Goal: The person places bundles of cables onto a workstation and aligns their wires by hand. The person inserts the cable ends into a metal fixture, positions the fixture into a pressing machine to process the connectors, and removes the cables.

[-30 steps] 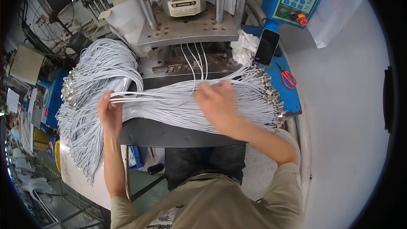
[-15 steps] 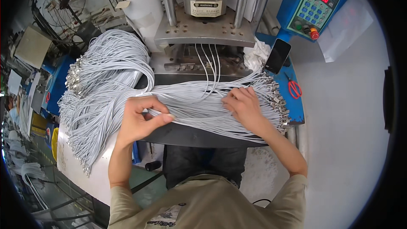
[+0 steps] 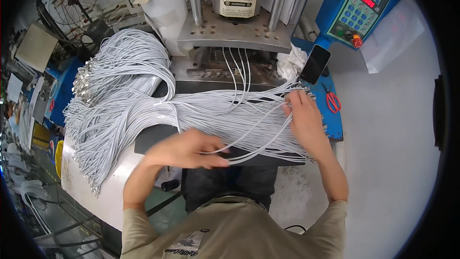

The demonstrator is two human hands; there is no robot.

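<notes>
A thick bundle of light grey cables (image 3: 211, 110) lies across the dark work surface, metal connectors at its far ends. Near the front edge my left hand (image 3: 179, 148) is closed on a few loose cables (image 3: 268, 147) pulled out from the bundle; it is slightly blurred. Those cables bow to the right and run up to my right hand (image 3: 307, 122), whose fingers close round them by the right-hand connectors and hide the grip. Behind, several cables (image 3: 247, 72) hang out from under the plate of a metal press (image 3: 235, 38).
A second heap of cables (image 3: 129, 62) is piled at the left. To the right are a blue control box (image 3: 362, 7) with red digits, a phone (image 3: 315, 64), red-handled scissors (image 3: 332, 101) and a crumpled white cloth (image 3: 291, 62).
My left hand has moved toward the front edge and right, drawing a few cables off the bundle. My right hand has shifted right to the connector end and closed there.
</notes>
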